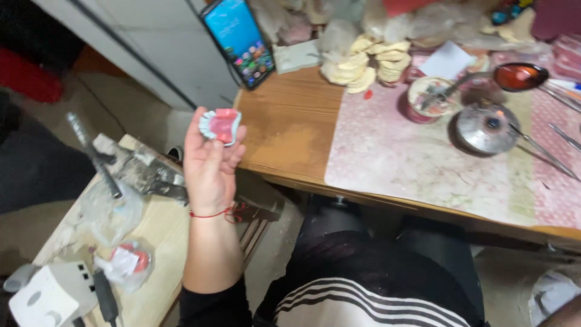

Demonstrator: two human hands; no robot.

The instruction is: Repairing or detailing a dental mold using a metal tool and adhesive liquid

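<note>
My left hand (210, 162) is raised palm-up over the gap between the desk and a low side bench. Its fingertips are shut on a small dental model (221, 125), a pink wax denture base with a pale bluish-white row of teeth. A red string bracelet (212, 214) circles that wrist. My right hand does not show; only a sliver of skin appears at the bottom right corner.
The wooden desk (290, 130) carries a pink patterned mat (411, 163), a round metal lid (486, 127), a cup of tools (431, 97), a ladle of red wax (519, 76), plaster casts (363, 63) and a leaning phone (239, 41). The low bench (154, 224) at left holds a metal press (136, 169), a plastic bag and a white power strip (51, 297).
</note>
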